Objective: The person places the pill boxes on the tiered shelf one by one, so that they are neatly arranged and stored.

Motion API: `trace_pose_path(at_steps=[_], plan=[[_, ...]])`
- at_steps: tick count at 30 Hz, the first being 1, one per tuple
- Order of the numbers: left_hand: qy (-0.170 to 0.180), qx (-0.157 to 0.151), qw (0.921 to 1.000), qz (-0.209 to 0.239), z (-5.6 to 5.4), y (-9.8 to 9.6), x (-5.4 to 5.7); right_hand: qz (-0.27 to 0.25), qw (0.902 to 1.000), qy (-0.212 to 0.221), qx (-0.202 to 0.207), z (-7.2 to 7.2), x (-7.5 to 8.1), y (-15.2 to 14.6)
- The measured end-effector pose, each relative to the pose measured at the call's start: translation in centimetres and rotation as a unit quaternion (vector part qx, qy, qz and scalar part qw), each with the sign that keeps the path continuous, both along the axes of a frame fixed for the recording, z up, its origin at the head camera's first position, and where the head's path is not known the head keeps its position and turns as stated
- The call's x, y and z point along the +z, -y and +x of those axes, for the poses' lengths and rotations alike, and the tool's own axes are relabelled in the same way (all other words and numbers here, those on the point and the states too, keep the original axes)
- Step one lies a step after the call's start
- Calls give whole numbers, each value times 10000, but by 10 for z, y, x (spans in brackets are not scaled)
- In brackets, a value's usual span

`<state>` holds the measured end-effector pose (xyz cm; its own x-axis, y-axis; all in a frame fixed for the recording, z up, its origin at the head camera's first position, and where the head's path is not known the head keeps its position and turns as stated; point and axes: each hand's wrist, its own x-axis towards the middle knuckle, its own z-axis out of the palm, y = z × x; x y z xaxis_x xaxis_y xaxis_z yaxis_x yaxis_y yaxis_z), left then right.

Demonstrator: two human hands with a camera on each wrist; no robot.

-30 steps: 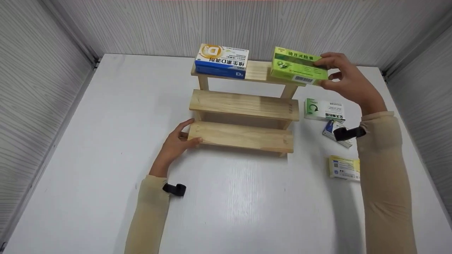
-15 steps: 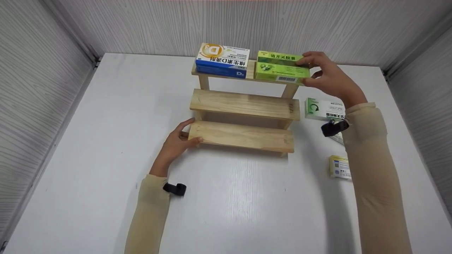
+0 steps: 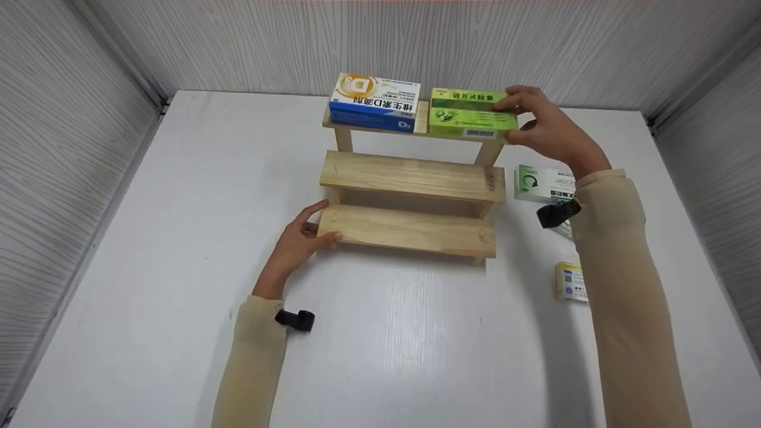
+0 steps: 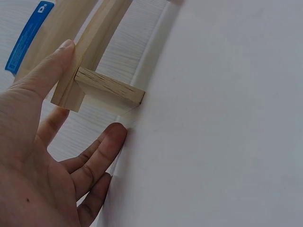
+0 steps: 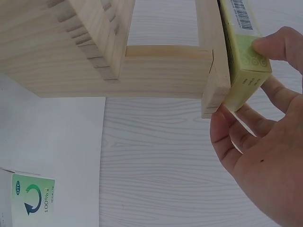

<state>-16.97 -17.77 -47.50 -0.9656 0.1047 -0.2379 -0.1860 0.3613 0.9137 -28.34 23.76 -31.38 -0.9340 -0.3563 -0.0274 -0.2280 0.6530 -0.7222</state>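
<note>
A three-step wooden rack (image 3: pixel 410 175) stands on the white table. At the right end of its top step lies a green medicine box (image 3: pixel 473 113), and my right hand (image 3: pixel 550 134) grips that box by its right end, thumb in front. In the right wrist view the green box (image 5: pixel 246 56) rests against the top board, with fingers beneath its end. My left hand (image 3: pixel 295 244) pinches the left end of the lowest step, thumb on the front edge. The left wrist view shows its thumb and a finger around the board end, other fingers loosely bent.
A blue and white vitamin D box (image 3: pixel 374 102) sits at the top step's left. On the table at right lie a green and white box (image 3: pixel 541 183) and a yellow and white box (image 3: pixel 572 282), partly behind my right arm. Another box there is mostly hidden.
My right hand has moved left with the green box, bringing it down onto the top step beside the blue and white box. The left hand has stayed on the lowest step.
</note>
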Motion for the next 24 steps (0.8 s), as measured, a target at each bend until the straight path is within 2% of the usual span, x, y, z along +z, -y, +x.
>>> trace_pose_path(at_steps=[6, 12, 19, 24], plan=[[7, -19, 10000, -93, 0, 1, -1, 120, 9999, 85, -13, 1, 0, -4], [-14, -5, 9999, -136, -1, 1, -3, -179, 9997, -69, -167, 5, 1, -16], [-42, -45, 9999, -100, -1, 1, -2, -421, 9979, -99, -489, 8, -5, -43], [-67, -71, 9999, -73, -1, 1, -3, -284, 9968, 169, -731, 11, -13, -66]])
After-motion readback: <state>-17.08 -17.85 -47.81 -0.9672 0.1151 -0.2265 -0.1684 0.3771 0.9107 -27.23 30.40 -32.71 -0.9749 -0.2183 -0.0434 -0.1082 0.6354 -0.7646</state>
